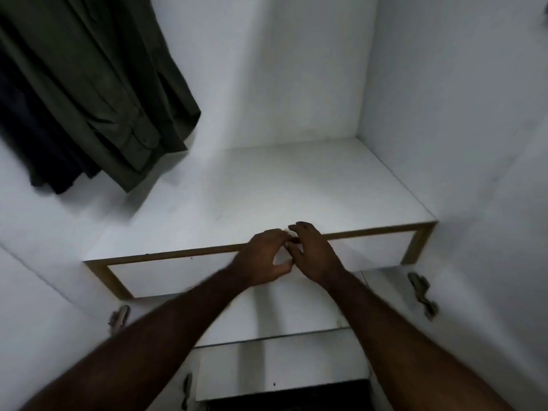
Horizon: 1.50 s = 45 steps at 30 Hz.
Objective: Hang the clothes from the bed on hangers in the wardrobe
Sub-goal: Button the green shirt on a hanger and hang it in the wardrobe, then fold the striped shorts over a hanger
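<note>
Head view: a single wide-angle camera, worn on the person's head, looks forward and steeply down into a white wardrobe at close range. Its shelf fills mid-frame and hanging clothes crowd the upper left. Both forearms enter from the bottom edge, with the left hand and right hand meeting at centre.

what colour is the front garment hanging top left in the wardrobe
The front garment is dark olive green; head view.
</note>
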Available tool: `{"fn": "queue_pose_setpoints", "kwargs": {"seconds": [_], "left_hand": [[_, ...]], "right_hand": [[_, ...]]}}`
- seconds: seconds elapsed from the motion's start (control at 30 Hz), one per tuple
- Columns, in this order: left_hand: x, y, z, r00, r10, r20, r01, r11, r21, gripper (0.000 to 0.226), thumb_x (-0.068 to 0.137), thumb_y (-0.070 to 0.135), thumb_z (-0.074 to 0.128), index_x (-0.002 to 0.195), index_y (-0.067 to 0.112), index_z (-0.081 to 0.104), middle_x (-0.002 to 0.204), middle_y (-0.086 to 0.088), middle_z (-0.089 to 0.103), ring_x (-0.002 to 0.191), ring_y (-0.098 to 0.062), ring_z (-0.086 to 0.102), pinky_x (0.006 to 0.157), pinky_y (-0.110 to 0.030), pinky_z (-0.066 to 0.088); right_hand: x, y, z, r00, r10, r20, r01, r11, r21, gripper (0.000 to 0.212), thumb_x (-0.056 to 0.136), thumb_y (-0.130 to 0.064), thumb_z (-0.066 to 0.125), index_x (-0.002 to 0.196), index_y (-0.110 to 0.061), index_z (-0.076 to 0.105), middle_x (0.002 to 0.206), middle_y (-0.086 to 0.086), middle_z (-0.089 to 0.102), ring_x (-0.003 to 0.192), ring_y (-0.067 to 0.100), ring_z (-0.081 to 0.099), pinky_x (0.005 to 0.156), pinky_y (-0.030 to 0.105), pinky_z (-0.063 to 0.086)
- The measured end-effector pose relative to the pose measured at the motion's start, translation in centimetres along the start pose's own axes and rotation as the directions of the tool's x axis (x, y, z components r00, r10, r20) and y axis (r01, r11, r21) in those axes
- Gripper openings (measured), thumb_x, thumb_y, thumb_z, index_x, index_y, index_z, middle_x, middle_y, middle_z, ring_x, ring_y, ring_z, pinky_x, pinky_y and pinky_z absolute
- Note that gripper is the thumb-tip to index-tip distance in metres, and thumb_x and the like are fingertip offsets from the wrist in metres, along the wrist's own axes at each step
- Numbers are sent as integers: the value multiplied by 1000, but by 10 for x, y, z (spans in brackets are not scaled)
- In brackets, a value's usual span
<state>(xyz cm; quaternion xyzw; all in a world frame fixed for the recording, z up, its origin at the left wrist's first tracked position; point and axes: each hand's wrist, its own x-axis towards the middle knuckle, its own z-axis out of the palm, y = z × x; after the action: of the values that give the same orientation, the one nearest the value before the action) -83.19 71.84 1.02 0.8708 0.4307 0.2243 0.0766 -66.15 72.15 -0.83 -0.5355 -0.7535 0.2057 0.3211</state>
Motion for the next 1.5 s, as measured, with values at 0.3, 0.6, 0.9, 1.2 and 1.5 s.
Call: {"fn": "queue_pose_setpoints", "kwargs": {"seconds": [0.3,0.6,0.9,1.2,1.5], "left_hand": [[-47,39,95,956,247,161,-239,969,-66,52,79,36,51,116,1,65,117,-16,66,116,-31,57,101,-41,44],[-124,127,191,743,421,521,-337,907,-253,67,76,56,49,120,8,64,120,-12,61,121,-33,52,98,-41,45],[-202,318,223,341,716,609,-619,659,-428,62,83,56,53,128,13,55,130,-9,53,128,-27,42,104,-35,37],[-368,479,220,-8,802,597,-724,407,-556,70,78,64,50,128,15,56,128,-5,56,124,-24,46,101,-39,42],[-564,604,208,-217,781,586,-732,267,-626,57,89,44,62,134,11,50,131,-11,54,122,-27,48,101,-33,38]], "right_hand": [[-140,21,31,909,397,-129,-412,902,-128,49,97,-39,53,140,-17,48,143,9,48,132,26,45,108,41,37],[-356,20,40,524,820,-229,-851,514,-105,56,96,-47,50,144,-19,42,144,8,44,131,30,44,106,41,39],[-566,-50,41,-75,915,-396,-939,69,337,56,95,-53,49,139,-19,46,141,8,46,128,28,47,105,45,41],[-741,-139,66,-434,799,-416,-747,-60,663,51,96,-54,46,129,-15,52,134,12,53,122,31,51,102,44,42],[-926,-240,117,-678,659,-325,-479,-60,876,52,97,-45,52,135,-10,51,134,14,51,126,29,50,102,32,38]]}}
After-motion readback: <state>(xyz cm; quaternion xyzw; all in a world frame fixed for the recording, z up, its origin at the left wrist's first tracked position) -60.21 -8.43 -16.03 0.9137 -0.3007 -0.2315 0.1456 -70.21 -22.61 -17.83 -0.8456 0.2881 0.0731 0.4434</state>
